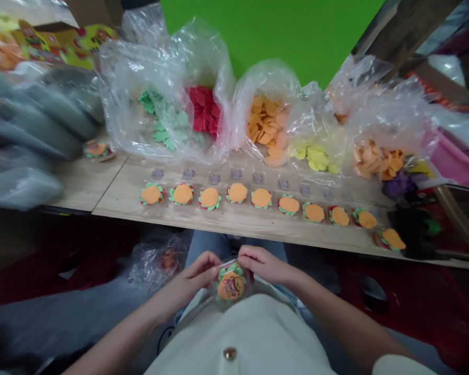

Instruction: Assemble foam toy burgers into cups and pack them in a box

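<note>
Close to my body, both hands hold one small felt burger [231, 284] in a clear wrapper; it is orange with a printed face and green and red layers. My left hand [198, 274] pinches its left edge with closed fingers. My right hand [262, 263] grips the wrapper's top right edge, fingers closed. On the wooden table [226, 219] in front lies a row of several similar orange felt burgers [237, 192]. Behind that row sit several small grey round pieces [236, 174].
Clear plastic bags at the back of the table hold felt cut-outs: green [161, 125], red [204, 110], orange [266, 125], yellow [316, 155], orange and purple [379, 160]. Grey bags [31, 120] lie at left, with one more burger [97, 150]. A bag [156, 258] lies below the table.
</note>
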Demonstrator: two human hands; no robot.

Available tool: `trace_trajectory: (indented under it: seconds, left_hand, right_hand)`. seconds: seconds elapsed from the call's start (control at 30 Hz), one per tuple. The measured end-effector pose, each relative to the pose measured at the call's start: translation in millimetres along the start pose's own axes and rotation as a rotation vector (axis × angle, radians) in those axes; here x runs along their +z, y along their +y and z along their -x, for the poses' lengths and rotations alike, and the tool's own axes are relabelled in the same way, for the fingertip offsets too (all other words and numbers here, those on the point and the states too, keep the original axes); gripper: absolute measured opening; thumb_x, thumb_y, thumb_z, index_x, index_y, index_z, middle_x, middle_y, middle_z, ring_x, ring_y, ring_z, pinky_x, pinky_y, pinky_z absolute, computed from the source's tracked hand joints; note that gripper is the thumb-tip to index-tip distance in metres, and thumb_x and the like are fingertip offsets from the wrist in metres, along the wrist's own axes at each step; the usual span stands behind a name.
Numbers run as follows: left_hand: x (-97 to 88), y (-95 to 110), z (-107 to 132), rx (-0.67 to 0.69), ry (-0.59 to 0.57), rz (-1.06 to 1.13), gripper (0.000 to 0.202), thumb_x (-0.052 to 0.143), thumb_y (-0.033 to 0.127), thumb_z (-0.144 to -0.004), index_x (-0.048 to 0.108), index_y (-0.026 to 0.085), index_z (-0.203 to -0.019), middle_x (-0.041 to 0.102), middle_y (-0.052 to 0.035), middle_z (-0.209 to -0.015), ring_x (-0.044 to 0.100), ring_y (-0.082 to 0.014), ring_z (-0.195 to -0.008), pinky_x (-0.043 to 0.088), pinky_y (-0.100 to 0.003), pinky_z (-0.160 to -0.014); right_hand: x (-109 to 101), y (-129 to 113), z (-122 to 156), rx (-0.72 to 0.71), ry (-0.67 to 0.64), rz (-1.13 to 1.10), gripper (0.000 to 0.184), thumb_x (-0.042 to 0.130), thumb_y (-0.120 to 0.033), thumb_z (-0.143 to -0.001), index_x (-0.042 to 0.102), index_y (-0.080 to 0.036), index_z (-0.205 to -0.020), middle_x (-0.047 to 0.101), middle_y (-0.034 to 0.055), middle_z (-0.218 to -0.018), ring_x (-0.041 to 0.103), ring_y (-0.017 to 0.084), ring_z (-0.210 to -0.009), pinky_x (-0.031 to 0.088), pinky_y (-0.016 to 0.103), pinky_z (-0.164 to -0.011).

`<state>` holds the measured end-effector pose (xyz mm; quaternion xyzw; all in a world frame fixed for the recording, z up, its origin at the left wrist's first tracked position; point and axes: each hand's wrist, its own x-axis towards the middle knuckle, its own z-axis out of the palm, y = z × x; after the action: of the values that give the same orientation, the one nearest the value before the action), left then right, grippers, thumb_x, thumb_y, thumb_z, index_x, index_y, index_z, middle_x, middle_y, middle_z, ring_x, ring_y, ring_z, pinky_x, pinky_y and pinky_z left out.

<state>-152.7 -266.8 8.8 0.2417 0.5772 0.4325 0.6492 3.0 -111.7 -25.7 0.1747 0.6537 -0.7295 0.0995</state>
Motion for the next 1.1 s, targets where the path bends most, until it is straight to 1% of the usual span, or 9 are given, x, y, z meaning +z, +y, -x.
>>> trace_trajectory:
  seconds: [0.13, 0.27, 0.33, 0.43, 0.6, 0.67, 0.73, 0.9, 1.1]
  left_hand:
    - [9.2, -5.4, -9.1, 0.072, 0.033, -0.075, 0.039, 0.068, 0.031, -0.067, 0.051, 0.020, -0.101, 0.055, -0.0016, -0.095, 0.053, -0.0162, -0.085, 0.043, -0.027, -0.075]
    - [19.6, -11.7, -27.4, 0.165, 0.323, -0.108, 0.044, 0.070, 0.031, -0.064, 0.051, 0.019, -0.102, 0.055, -0.0053, -0.103, 0.054, -0.0197, -0.092, 0.045, -0.030, -0.079]
    - [27.1, -16.3, -31.8, 0.225, 0.409, -0.090, 0.043, 0.070, 0.031, -0.063, 0.051, 0.020, -0.101, 0.055, -0.0044, -0.103, 0.054, -0.0191, -0.092, 0.045, -0.030, -0.080]
    - [36.8, -23.0, -29.1, 0.240, 0.430, -0.030, 0.042, 0.070, 0.029, -0.063, 0.049, 0.021, -0.098, 0.054, -0.0014, -0.097, 0.055, -0.0164, -0.087, 0.046, -0.027, -0.077]
    - [36.5, -25.4, -19.2, 0.153, 0.189, 0.040, 0.032, 0.064, 0.031, -0.069, 0.051, 0.021, -0.096, 0.055, -0.0005, -0.093, 0.054, -0.0170, -0.089, 0.045, -0.027, -0.077]
    - [35.0, -26.3, -18.9, 0.118, 0.170, 0.066, 0.026, 0.060, 0.033, -0.073, 0.053, 0.020, -0.095, 0.056, -0.0015, -0.093, 0.053, -0.0180, -0.092, 0.045, -0.028, -0.079]
    - [35.5, -29.5, -19.6, 0.121, 0.239, 0.082, 0.025, 0.060, 0.034, -0.073, 0.054, 0.020, -0.093, 0.057, -0.0016, -0.092, 0.054, -0.0177, -0.090, 0.045, -0.028, -0.078]
    - [33.8, -35.6, -19.0, 0.127, 0.316, 0.020, 0.026, 0.057, 0.036, -0.075, 0.058, 0.019, -0.095, 0.061, -0.0047, -0.096, 0.055, -0.0185, -0.090, 0.045, -0.029, -0.079]
    - [15.0, -20.1, -20.6, 0.082, 0.280, -0.280, 0.022, 0.057, 0.036, -0.074, 0.066, 0.018, -0.084, 0.064, -0.0042, -0.083, 0.055, -0.0164, -0.078, 0.043, -0.026, -0.071]
  right_hand:
    - [5.6, -4.8, -1.4, -0.044, 0.079, 0.169, 0.030, 0.037, -0.044, -0.088, 0.044, -0.019, -0.073, 0.047, -0.0047, -0.057, 0.047, 0.009, -0.052, 0.035, 0.019, -0.050]
    - [12.5, -12.1, -13.8, -0.090, 0.542, 0.529, 0.034, 0.035, -0.041, -0.090, 0.045, -0.018, -0.066, 0.047, -0.0027, -0.061, 0.042, 0.009, -0.057, 0.029, 0.021, -0.054]
    - [14.4, -9.7, -18.4, -0.090, 0.680, 0.579, 0.038, 0.030, -0.040, -0.091, 0.045, -0.018, -0.064, 0.046, -0.0026, -0.059, 0.040, 0.009, -0.056, 0.027, 0.021, -0.054]
    - [11.8, -2.3, -18.7, -0.152, 0.606, 0.622, 0.041, 0.032, -0.040, -0.091, 0.043, -0.017, -0.059, 0.043, -0.0036, -0.054, 0.038, 0.009, -0.053, 0.026, 0.021, -0.053]
    - [4.8, 2.9, -11.0, -0.250, 0.313, 0.788, 0.037, 0.039, -0.033, -0.090, 0.047, -0.016, -0.058, 0.046, -0.0030, -0.055, 0.037, 0.008, -0.051, 0.024, 0.021, -0.051]
    - [5.9, 2.8, -10.8, -0.270, 0.267, 0.829, 0.035, 0.040, -0.033, -0.090, 0.049, -0.016, -0.059, 0.048, -0.0027, -0.056, 0.039, 0.008, -0.052, 0.024, 0.022, -0.052]
    - [10.0, 4.0, -11.7, -0.233, 0.310, 0.834, 0.036, 0.039, -0.035, -0.090, 0.050, -0.017, -0.061, 0.050, -0.0024, -0.057, 0.041, 0.008, -0.052, 0.024, 0.022, -0.052]
    - [24.6, 14.8, -11.2, -0.036, 0.596, 0.794, 0.041, 0.032, -0.037, -0.093, 0.052, -0.017, -0.061, 0.054, -0.0018, -0.057, 0.045, 0.008, -0.052, 0.025, 0.022, -0.052]
    - [26.6, 20.3, -14.4, -0.051, 0.581, 0.865, 0.039, 0.038, -0.036, -0.091, 0.054, -0.017, -0.060, 0.055, -0.0015, -0.055, 0.044, 0.008, -0.050, 0.025, 0.023, -0.053]
